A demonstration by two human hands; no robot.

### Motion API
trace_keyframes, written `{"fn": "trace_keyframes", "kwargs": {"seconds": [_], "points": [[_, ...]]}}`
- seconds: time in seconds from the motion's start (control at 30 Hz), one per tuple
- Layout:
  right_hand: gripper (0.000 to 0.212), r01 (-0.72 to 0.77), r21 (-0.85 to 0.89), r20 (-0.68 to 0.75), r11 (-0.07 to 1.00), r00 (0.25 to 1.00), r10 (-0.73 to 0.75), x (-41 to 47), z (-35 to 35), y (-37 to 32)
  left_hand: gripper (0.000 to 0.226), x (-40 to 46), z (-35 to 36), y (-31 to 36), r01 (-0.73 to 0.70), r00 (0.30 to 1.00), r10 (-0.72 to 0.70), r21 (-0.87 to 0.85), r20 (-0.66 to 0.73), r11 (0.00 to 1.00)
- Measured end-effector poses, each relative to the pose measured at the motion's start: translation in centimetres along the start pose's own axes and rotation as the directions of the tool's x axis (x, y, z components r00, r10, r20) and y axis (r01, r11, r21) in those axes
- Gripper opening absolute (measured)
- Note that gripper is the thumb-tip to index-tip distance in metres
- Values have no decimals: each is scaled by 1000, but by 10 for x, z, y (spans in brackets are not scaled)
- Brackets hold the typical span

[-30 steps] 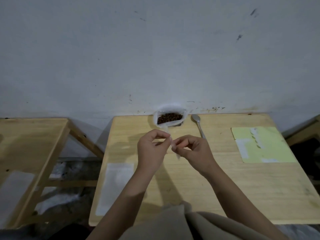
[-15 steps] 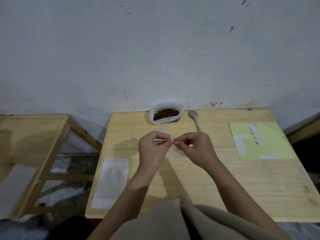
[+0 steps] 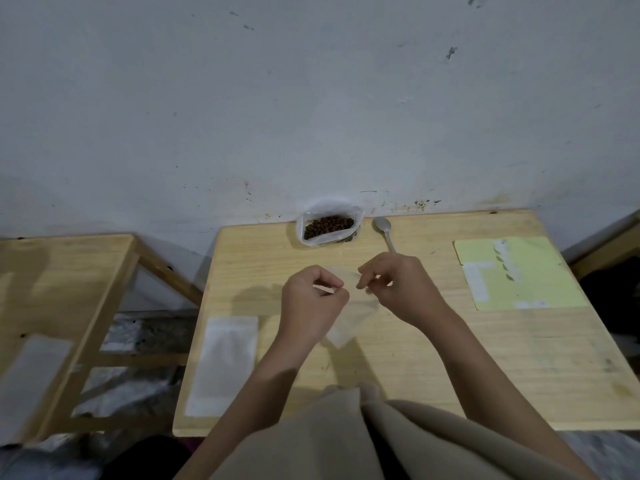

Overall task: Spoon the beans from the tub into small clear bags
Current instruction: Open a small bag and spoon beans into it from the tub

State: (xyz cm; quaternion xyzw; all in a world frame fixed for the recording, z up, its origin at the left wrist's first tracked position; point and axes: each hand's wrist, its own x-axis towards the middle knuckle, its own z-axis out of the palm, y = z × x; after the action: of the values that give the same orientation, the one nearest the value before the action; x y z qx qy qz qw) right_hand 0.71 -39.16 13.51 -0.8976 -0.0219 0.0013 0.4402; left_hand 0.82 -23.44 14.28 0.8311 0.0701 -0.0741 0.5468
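While both hands worked above the middle of the wooden table (image 3: 450,358), a small clear bag (image 3: 349,313) hung between them, its lower corner drooping toward the bottom of the frame. At centre left, the left hand (image 3: 311,299) was curled nearly closed, thumb and forefinger pinching the bag's top edge. Just right of it, the right hand (image 3: 398,285) pinched the opposite side of that edge, its other fingers loosely bent. The two pinches sat slightly apart, the bag's mouth stretched between them.

Above the hands, at the table's far edge against the wall (image 3: 311,98), stood the tub (image 3: 329,228), holding dark brown beans (image 3: 329,226). A metal spoon (image 3: 385,230) lay just right of the tub, untouched, its handle running toward the right hand. A stack of flat clear bags (image 3: 225,358) lay at the lower left of the table, and a pale yellow sheet (image 3: 519,271) at the right.
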Motion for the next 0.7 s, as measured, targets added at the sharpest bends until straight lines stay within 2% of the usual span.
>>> {"fn": "trace_keyframes", "kwargs": {"seconds": [0.13, 0.23, 0.3, 0.37, 0.43, 0.6, 0.7], "points": [[27, -58, -54, 52, 997, 997, 61, 4, -2, -4, 17, -3, 7, 5, -121, 993, 121, -2, 9, 993], [16, -113, -23, -34, 993, 993, 112, 6, -7, -5, 42, -1, 7, 0, -218, 974, 220, -35, 63, 975], [13, -153, 4, -77, 988, 985, 152, 7, -13, -5, 75, 5, 5, -14, -343, 939, 327, 186, 112, 921], [13, -176, 51, -80, 983, 980, 180, 7, -18, -6, 117, 12, 3, -32, -434, 901, 386, 418, 197, 798], [14, -191, 98, -55, 977, 979, 197, 9, -20, -9, 139, 19, 3, -48, -445, 896, 367, 500, 250, 743], [30, -221, 124, 53, 967, 975, 216, 14, -24, -16, 136, 26, 15, -67, -438, 899, 360, 476, 250, 763], [31, -211, 69, 77, 975, 976, 206, 17, -30, -17, 131, 30, 20, -75, -470, 883, 392, 480, 259, 741]]}}
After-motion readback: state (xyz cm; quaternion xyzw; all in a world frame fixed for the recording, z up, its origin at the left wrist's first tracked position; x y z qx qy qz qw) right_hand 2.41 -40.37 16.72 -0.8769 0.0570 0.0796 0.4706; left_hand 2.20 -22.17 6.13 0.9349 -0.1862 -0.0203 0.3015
